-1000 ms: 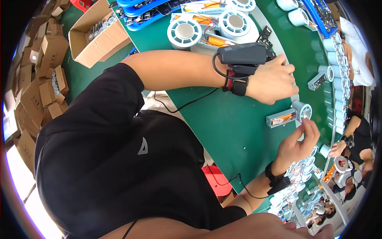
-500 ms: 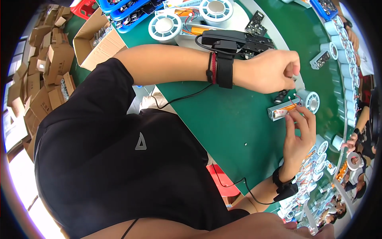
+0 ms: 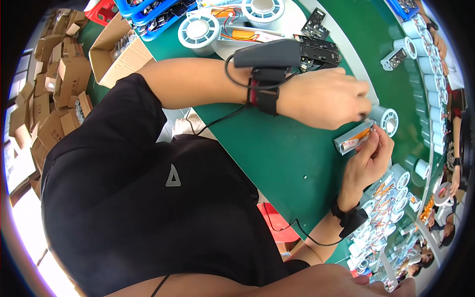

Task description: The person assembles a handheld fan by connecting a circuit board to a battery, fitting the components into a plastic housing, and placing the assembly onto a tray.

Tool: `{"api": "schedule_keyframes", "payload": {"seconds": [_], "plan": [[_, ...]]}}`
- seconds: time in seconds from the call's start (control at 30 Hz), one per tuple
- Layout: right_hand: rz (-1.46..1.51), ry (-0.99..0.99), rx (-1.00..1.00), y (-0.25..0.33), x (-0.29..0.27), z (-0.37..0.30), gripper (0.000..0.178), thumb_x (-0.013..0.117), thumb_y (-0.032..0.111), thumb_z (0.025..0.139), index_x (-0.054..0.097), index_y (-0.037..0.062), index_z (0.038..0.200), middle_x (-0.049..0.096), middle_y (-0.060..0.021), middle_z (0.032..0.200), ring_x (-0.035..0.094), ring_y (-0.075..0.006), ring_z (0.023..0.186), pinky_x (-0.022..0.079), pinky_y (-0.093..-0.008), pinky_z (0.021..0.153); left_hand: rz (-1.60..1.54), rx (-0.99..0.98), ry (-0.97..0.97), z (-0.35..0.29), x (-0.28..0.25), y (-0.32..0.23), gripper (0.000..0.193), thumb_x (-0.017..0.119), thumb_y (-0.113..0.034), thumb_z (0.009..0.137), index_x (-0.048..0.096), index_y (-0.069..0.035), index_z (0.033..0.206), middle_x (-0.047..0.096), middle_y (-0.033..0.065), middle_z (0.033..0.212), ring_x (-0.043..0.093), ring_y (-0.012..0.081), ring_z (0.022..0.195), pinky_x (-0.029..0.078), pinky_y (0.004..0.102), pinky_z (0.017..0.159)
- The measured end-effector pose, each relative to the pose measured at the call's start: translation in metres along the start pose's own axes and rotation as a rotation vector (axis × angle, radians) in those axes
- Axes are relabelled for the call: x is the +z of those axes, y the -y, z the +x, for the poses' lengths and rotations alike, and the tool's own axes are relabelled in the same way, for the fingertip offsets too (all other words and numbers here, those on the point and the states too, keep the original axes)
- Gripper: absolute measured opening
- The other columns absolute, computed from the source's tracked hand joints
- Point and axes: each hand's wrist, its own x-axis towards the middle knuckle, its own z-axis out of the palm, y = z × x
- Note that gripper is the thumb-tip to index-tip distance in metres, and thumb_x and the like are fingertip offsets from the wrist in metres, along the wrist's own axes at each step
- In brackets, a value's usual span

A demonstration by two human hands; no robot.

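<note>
Green worktable (image 3: 277, 148), two hands (left (image 3: 324, 99), right (image 3: 368, 161)) both pinching one silver battery pack (image 3: 352, 139) beside one white round housing (image 3: 388, 120)

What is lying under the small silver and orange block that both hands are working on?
The green table lies under the block. The round white part sits beside it. The right hand covers its far end.

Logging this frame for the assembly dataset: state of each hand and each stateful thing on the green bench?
Left hand: fingertips pinched, at the round pale blue fan housing.
Right hand: fingers closed on the small silver-and-orange battery pack.
Silver-and-orange battery pack: lying flat on the green mat.
Brown cardboard box: flaps open.
Black wrist device: strapped on the left wrist.
</note>
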Motion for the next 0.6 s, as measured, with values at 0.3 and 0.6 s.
{"api": "schedule_keyframes", "payload": {"seconds": [0.3, 0.6], "plan": [[-0.095, -0.102, -0.129, -0.015, 0.0, -0.004, 0.012, 0.063, 0.011, 0.102, 0.064, -0.0006, 0.104, 0.064, -0.0082, 0.092, 0.058, -0.015, 0.072, 0.047, -0.0271, 0.063, -0.762, -0.258, -0.08, 0.002, 0.031, -0.011, 0.025, 0.063, -0.019, 0.099, 0.063, 0.0, 0.115, 0.061, 0.0137, 0.107, 0.06, 0.0218, 0.083, 0.049, 0.0338, 0.074], [-0.235, -0.207, -0.36, -0.016, 0.003, 0.0, 0.011, 0.062, 0.011, 0.102, 0.063, 0.0001, 0.102, 0.065, -0.0088, 0.093, 0.061, -0.0194, 0.076, 0.05, -0.0322, 0.067, -0.862, -0.348, -0.093, 0.004, 0.037, -0.012, 0.032, 0.066, -0.023, 0.098, 0.063, 0.002, 0.118, 0.066, 0.0109, 0.099, 0.059, 0.0143, 0.078, 0.049, 0.0313, 0.068]]}}
